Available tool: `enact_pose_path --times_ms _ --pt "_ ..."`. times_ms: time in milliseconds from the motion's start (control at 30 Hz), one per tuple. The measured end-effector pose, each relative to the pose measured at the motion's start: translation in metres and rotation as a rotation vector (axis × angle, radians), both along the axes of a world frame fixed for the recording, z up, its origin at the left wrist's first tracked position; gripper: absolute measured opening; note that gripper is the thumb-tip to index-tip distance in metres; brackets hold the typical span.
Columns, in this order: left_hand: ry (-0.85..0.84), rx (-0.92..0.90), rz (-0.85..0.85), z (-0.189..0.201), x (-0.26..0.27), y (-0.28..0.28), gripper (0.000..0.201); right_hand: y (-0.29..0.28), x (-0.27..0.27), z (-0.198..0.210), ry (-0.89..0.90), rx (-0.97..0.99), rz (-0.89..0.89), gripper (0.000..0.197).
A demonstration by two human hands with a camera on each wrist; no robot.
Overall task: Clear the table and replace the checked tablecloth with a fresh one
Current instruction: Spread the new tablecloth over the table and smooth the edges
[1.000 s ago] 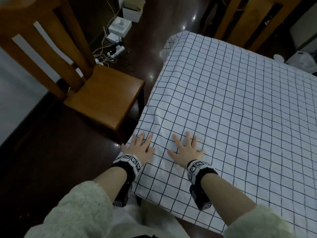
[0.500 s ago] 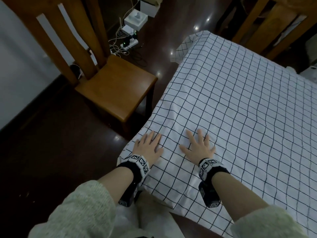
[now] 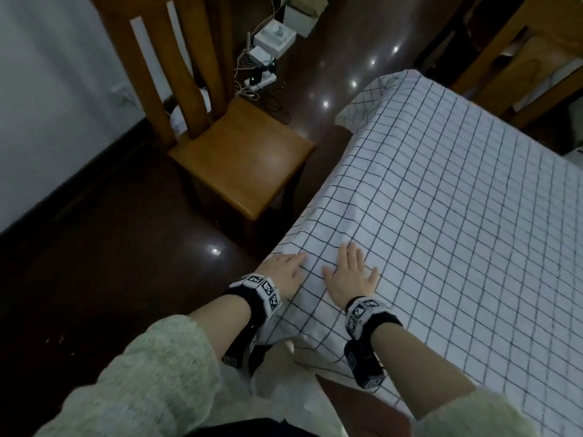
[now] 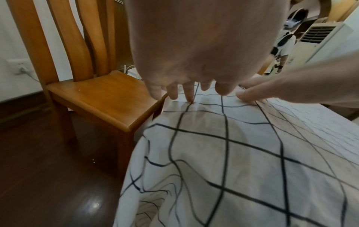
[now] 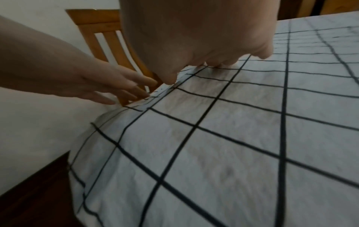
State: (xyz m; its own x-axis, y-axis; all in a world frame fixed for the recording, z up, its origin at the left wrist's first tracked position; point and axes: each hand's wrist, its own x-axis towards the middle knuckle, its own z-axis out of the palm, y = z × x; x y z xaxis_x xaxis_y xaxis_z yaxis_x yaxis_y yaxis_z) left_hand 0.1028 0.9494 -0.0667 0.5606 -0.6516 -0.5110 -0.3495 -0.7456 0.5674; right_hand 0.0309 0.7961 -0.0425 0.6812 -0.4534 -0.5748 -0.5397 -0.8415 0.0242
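Observation:
A white tablecloth with a black grid covers the table, and nothing stands on it. Its near corner hangs over the table edge in soft folds. My left hand lies flat at the left edge of the cloth near that corner, its straight fingers reaching past the edge. My right hand presses palm down on the cloth just to the right of it. Neither hand grips the fabric.
A wooden chair stands close to the table's left side. Behind it a power strip with cables and white boxes lie on the dark floor. More wooden furniture stands beyond the far edge.
Both hands have slid left along the cloth toward the table's left edge, the left one now reaching it. The head view has swung, so the chair sits more central.

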Motion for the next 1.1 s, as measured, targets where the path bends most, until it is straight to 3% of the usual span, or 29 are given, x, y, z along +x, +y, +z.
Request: enact_pose_path --times_ms 167,367,667,1100 --pt "0.122 0.019 -0.024 -0.003 0.026 0.047 0.055 0.008 0.011 -0.005 0.024 -0.030 -0.096 0.071" --pt "0.112 0.070 -0.035 -0.004 0.043 0.086 0.052 0.015 0.020 0.000 0.041 -0.026 -0.191 0.067" --pt "0.123 0.197 -0.020 -0.010 0.064 0.117 0.059 0.046 -0.008 -0.008 -0.094 -0.135 -0.231 0.064" --pt "0.083 0.227 -0.080 -0.018 0.057 0.121 0.058 0.037 -0.012 -0.005 -0.117 -0.002 -0.273 0.059"
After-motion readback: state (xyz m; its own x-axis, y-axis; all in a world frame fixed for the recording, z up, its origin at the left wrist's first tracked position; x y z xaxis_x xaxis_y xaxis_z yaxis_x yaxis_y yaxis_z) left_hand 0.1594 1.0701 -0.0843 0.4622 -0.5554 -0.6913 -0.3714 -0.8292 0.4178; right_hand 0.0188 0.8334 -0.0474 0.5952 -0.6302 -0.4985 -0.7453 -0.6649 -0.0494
